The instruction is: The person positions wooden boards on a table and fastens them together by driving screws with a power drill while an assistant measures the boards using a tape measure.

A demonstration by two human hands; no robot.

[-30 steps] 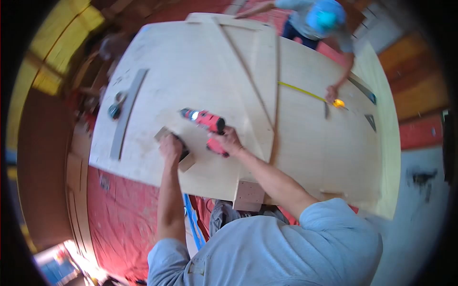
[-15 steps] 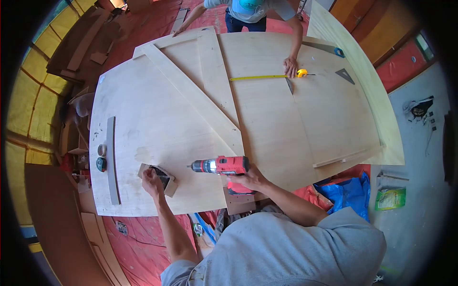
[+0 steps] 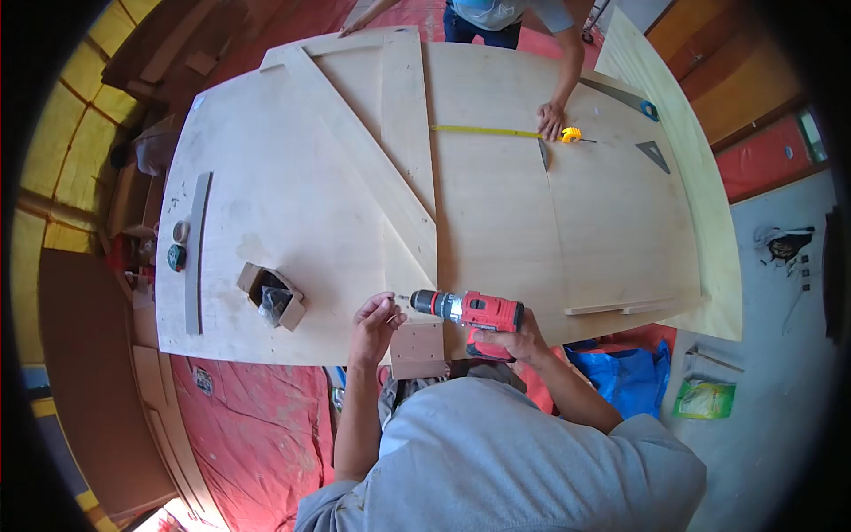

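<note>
My right hand (image 3: 514, 339) is wrapped round the grip of a red cordless drill (image 3: 483, 312), whose bit points left. Close to the bit tip, my left hand (image 3: 377, 319) is pinched, and whatever its fingers hold is too small to make out. An open cardboard box (image 3: 275, 297) with a dark inside and a plastic bag sits on the pale wooden panel (image 3: 328, 239), left of my left hand. Long boards (image 3: 409, 151) lie across the panel, one of them diagonal.
Across the panel, a co-worker's hand (image 3: 551, 120) rests beside a yellow tape measure (image 3: 571, 135) with its blade out. A handsaw (image 3: 620, 96) and triangle square (image 3: 653, 156) lie at the right. A grey strip (image 3: 198, 257), tape roll and green tape measure (image 3: 176, 258) lie left.
My left hand has left the cardboard box and moved right to the drill's tip. The drill has moved right in my right hand. The whole view has shifted slightly.
</note>
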